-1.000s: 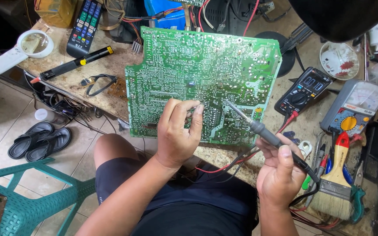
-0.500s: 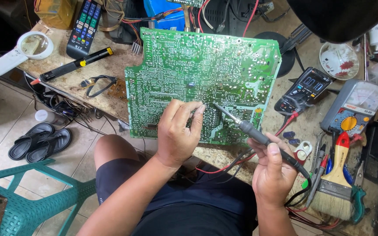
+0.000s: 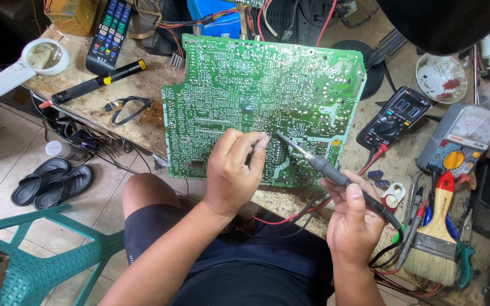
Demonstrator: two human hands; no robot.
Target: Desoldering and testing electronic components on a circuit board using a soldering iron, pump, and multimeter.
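Fingers of the left hand (image 3: 232, 173) pinch closed at the green circuit board (image 3: 228, 85), steadying the joint, while the right hand (image 3: 354, 218) grips the soldering iron (image 3: 324, 169), tip angled there.

The left hand (image 3: 231, 173) lay palm down with the fingers curled and the fingertips (image 3: 261, 141) pinched together. The right hand (image 3: 351, 218) was closed in a pen-like grip, thumb on top, forearm coming from below.
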